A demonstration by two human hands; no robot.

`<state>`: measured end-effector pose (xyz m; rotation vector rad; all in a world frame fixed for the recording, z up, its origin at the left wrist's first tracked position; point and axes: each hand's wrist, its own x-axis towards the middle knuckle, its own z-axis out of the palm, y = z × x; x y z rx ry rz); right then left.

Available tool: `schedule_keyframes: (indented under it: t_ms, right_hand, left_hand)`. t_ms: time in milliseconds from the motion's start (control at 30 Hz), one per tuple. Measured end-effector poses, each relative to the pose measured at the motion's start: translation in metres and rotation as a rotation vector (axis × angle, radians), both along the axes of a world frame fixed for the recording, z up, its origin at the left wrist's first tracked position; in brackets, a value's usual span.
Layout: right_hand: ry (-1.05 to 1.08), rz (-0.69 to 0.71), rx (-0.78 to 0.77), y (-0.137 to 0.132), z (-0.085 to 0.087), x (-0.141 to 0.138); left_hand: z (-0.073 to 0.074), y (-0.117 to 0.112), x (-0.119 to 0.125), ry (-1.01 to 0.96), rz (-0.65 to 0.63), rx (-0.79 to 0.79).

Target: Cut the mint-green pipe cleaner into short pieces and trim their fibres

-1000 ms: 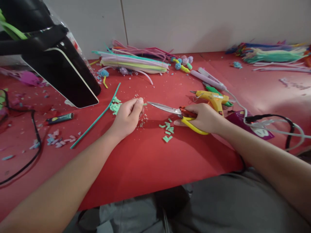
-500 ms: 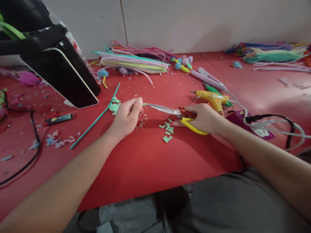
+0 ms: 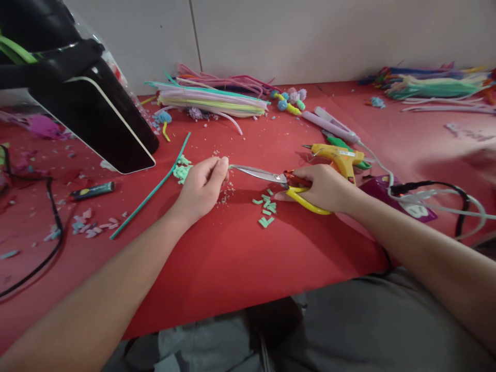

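Pale grey wall (image 3: pixel 310 41) that rose behind the workplace — divided by one dark, slightly slanted seam (image 3: pixel 196 36) — red tabletop (image 3: pixel 232 258) that reached back to it, whitish sheen that lightened the tabletop's right side.

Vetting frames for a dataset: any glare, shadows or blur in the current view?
Head view: pale glare washes the right of the red tabletop; head view: soft shadow falls below the bare right hand; head view: a dark shape at the right edge is smeared beyond recognition.

Craft wkshp: glue gun (image 3: pixel 338 154), pipe-cleaner bundles (image 3: pixel 213 102) & clippings (image 3: pixel 181 173), red tbl (image 3: pixel 232 263).
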<state>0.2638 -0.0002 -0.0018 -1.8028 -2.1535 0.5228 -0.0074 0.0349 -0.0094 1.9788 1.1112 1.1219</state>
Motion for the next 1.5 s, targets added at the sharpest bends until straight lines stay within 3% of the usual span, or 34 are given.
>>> schedule_keyframes:
  t_ms: [433, 1100, 1200, 1333, 1500]
  right_hand:
    - [0.006, 0.018, 0.002, 0.002, -0.003, 0.001]
    - [0.057, -0.069, 0.020, 0.000, -0.001, -0.002]
    - [0.075, -0.072, 0.007, 0.000, -0.001, -0.002]
    - [0.053, -0.067, 0.011, 0.001, -0.003, -0.002]
    - [0.036, -0.071, 0.001, 0.000, 0.001, -0.004]
  left_hand:
    - [-0.001, 0.000, -0.002, 0.020, -0.016, 0.031]
    - [0.002, -0.003, -0.001, 0.035, 0.022, 0.032]
    - [0.014, -0.003, -0.008, 0.136, 0.098, 0.143]
    - [0.034, 0.003, -0.035, 0.409, 0.294, 0.349]
    - [0.036, 0.011, -0.064, 0.640, 0.382, 0.191]
